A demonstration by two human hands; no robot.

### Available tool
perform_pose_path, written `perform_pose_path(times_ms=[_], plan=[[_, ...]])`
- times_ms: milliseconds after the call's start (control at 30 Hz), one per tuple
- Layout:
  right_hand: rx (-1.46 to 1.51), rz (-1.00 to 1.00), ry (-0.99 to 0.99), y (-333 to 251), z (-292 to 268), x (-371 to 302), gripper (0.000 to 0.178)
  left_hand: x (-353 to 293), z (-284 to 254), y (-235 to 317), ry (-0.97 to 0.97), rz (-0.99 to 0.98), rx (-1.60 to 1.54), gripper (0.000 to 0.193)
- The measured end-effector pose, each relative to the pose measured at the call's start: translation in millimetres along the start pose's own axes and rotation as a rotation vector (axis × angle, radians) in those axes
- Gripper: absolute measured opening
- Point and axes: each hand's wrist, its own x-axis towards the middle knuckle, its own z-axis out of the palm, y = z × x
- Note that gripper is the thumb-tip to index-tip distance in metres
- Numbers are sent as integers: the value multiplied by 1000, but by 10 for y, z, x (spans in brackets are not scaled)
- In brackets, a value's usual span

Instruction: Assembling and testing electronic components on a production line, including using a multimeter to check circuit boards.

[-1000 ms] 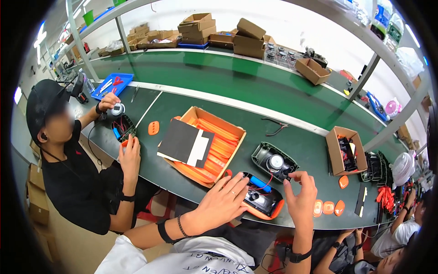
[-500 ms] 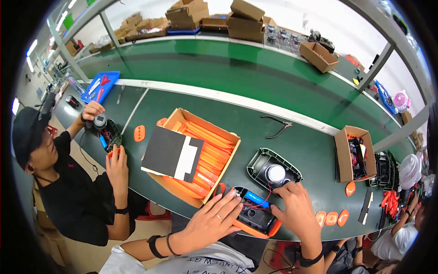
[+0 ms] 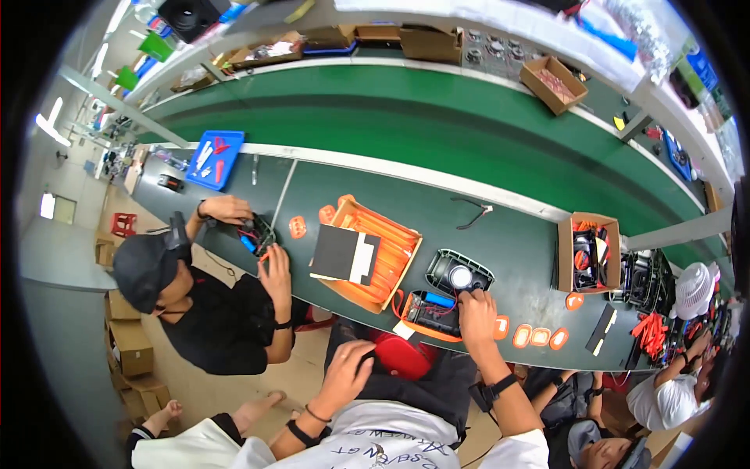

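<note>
My left hand is off the table in front of my body, its fingers loosely apart with nothing visible in them. At the table's near edge my right hand has its fingers closed where two casing halves meet; what they pinch is hidden. The nearer half is an orange-and-black casing with a blue cylindrical cell and red wires inside. Just beyond it lies a dark green casing half with a round white-faced part. A white slip sits at the orange casing's left corner.
A carton of orange parts stands left, with a black card on it. Pliers lie beyond. Orange plates and a parts carton are to the right. A co-worker handles another casing at left.
My left hand has let go of the orange casing and dropped back toward my body. My right hand stays at the casings. The view has shifted, and the co-worker at left has leaned forward.
</note>
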Motion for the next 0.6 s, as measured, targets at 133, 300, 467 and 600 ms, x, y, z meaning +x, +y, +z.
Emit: perform_pose_path(times_ms=[133, 300, 467, 600], plan=[[-5, -28, 1, 10, -31, -18, 8, -641, -311, -38, 99, -156, -5, 19], [38, 2, 50, -119, -126, -38, 15, -746, -206, -838, -64, -125, -384, 21], [53, 162, 94, -402, -218, -347, 16, -618, 57, -1458, -345, 54, -547, 25], [-19, 287, 269, -696, -665, -853, 19, -1084, -216, -1442, -497, -73, -795, 31]])
